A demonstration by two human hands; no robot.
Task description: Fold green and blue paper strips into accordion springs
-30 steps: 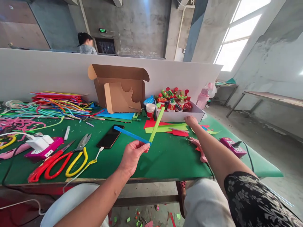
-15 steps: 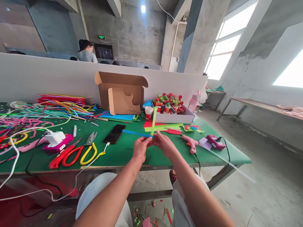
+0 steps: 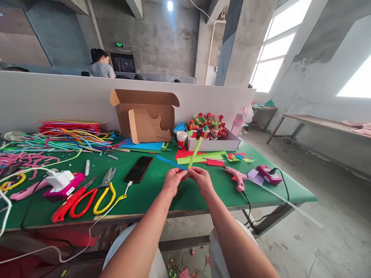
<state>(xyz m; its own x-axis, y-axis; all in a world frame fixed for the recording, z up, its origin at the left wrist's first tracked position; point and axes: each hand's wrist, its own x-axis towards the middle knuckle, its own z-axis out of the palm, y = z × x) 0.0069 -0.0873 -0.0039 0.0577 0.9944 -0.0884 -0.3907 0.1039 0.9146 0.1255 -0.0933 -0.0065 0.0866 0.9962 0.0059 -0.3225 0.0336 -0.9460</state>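
My left hand [image 3: 174, 180] pinches the near end of a blue paper strip [image 3: 169, 161], which points away to the left. A light green paper strip [image 3: 195, 153] rises up and to the right from between both hands, and my right hand [image 3: 202, 179] is closed on its lower end. The two strips meet at my fingertips, where the fingers hide the join. Both hands are above the green table [image 3: 162, 197], close together. Behind them lie red and light green paper sheets [image 3: 199, 157].
To the left are a phone [image 3: 139, 169], scissors [image 3: 101, 193], power strips and bundled pipe cleaners [image 3: 69, 133]. A cardboard box [image 3: 145, 116], paper cups [image 3: 181, 138] and a white box [image 3: 214, 145] of crafted figures stand behind. Rightward lies a pink glue gun [image 3: 237, 177].
The light green strip has gone from nearly upright to leaning right. My right fingers have closed in to a pinch beside the left hand, and the camera view has shifted slightly.
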